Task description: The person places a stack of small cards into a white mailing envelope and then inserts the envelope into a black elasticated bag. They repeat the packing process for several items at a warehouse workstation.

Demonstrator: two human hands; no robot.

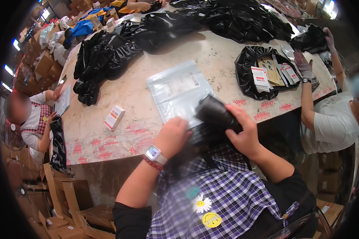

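Observation:
My right hand [245, 131] grips a black rolled-up bundle [217, 112] of glossy material, held over the near edge of the table. More loose black material hangs below it, close to my body. My left hand [173, 136], blurred and with curled fingers, is beside that material; its grip cannot be made out. Under and beyond the bundle lies a flat, pale translucent plastic bag [179, 86] with a printed label. To its left, a small white and red carton [114, 117] rests on the table.
Black glossy piles [104, 56] line the table's [131, 98] far side. At right, a black open-topped holder [248, 80] contains printed cards [260, 78]. One co-worker [36, 122] is at left, another with gloved hands [332, 113] at right. Cardboard boxes [71, 194] stand below left.

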